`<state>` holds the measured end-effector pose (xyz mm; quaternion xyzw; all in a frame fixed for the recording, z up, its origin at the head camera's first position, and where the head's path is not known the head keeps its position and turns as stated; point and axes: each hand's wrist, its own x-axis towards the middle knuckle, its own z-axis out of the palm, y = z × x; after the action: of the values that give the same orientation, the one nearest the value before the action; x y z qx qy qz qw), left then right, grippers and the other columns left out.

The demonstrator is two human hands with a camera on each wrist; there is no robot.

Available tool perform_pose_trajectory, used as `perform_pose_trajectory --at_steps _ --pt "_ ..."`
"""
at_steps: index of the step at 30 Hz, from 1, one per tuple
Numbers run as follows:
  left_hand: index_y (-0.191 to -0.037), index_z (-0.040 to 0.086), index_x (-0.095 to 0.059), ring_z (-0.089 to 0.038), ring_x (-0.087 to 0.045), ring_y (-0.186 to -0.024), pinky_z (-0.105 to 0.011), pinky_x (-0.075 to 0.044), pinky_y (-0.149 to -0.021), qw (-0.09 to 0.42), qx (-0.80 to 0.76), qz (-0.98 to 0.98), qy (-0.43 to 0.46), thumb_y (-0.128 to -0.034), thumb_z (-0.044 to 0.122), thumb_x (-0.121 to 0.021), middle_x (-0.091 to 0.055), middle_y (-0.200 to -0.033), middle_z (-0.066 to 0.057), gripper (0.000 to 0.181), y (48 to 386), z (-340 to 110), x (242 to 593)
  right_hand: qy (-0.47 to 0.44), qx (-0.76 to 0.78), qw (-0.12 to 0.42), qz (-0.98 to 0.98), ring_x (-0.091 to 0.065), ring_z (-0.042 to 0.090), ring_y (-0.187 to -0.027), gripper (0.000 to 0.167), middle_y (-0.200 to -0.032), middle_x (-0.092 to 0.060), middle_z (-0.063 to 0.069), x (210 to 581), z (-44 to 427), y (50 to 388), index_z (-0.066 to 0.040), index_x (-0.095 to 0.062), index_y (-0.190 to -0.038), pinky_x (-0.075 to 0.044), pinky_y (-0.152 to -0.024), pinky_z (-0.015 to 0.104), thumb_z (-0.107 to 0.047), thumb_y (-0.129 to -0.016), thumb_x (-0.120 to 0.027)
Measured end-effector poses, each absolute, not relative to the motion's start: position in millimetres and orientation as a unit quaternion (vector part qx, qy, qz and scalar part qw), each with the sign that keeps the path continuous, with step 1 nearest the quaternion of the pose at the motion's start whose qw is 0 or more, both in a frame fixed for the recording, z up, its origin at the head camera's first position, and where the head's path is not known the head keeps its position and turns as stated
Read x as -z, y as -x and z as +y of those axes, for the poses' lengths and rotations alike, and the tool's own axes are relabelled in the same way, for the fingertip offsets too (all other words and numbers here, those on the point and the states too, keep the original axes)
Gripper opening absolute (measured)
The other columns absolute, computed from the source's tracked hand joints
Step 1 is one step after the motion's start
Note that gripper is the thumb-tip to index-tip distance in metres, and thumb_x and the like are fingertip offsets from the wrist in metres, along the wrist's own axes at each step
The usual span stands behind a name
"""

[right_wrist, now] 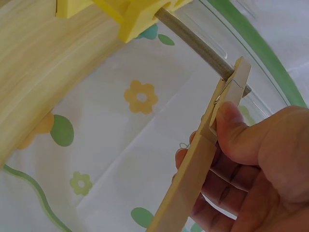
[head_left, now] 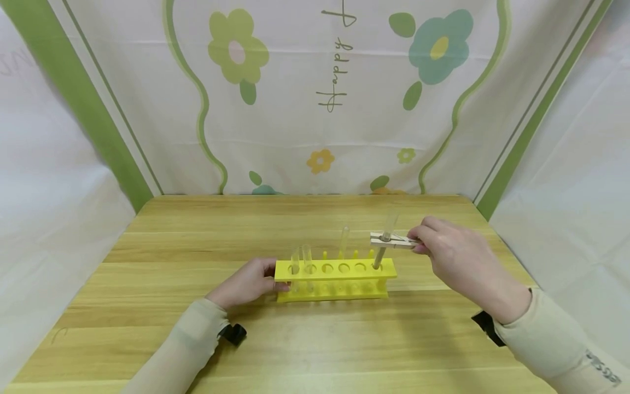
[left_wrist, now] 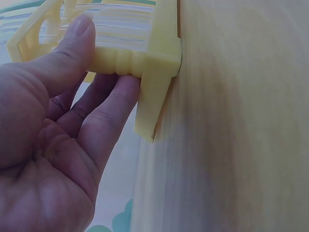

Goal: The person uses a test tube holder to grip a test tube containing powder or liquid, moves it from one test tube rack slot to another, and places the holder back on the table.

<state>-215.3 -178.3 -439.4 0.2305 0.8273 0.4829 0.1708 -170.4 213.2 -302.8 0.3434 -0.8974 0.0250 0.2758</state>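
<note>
Head view: a tube [head_left: 380,256] tilts left of the right hand [head_left: 459,256] gripping its clamp [head_left: 397,244], the left hand [head_left: 250,283] holding the rack [head_left: 336,277].

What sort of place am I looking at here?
Probably a makeshift science corner: the rack of test tubes and wooden clamp suggest lab work, while the flowered cloth behind the table looks more homely.

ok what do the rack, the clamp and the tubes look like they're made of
Rack: likely plastic, smooth and evenly yellow, with moulded-looking rings on its post. Clamp: looks like wood, pale and matte, with a thin wire spring, probably metal. Tubes: clear and shiny, see-through with bright streaks; glass or clear plastic, I can't tell which.
</note>
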Motion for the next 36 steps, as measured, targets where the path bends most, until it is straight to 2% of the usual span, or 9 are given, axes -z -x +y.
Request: perform_pose_trajectory --at_steps 17,26,36 --pt "-0.119 0.021 -0.070 -0.014 -0.065 -0.101 -0.034 -0.051 -0.086 0.172 -0.485 0.827 -0.227 -0.0902 0.020 -0.075 -0.071 -0.112 0.006 0.029 216 -178 440 -0.328 -0.024 0.247 -0.911 -0.050 0.011 -0.056 0.017 -0.079 -0.058 -0.003 322 213 172 -0.009 -0.072 -0.091 -0.041 -0.044 0.028 -0.011 -0.078 -0.083" --pt "-0.119 0.021 -0.070 -0.013 -0.065 -0.101 -0.032 -0.051 -0.086 0.171 -0.485 0.826 -0.228 -0.0899 0.018 -0.075 -0.071 -0.112 0.007 0.030 216 -177 440 -0.317 -0.030 0.213 -0.924 -0.052 0.011 -0.059 0.015 -0.081 -0.060 -0.003 331 212 172 -0.008 -0.071 -0.091 -0.045 -0.048 0.029 -0.009 -0.080 -0.082" --pt "-0.118 0.019 -0.070 -0.013 -0.065 -0.100 -0.032 -0.051 -0.085 0.166 -0.482 0.830 -0.226 -0.0889 0.017 -0.076 -0.071 -0.111 0.007 0.029 215 -177 439 -0.311 -0.026 0.200 -0.929 -0.057 0.012 -0.064 0.016 -0.084 -0.062 -0.002 342 210 171 -0.008 -0.072 -0.092 -0.048 -0.050 0.028 -0.010 -0.080 -0.082"
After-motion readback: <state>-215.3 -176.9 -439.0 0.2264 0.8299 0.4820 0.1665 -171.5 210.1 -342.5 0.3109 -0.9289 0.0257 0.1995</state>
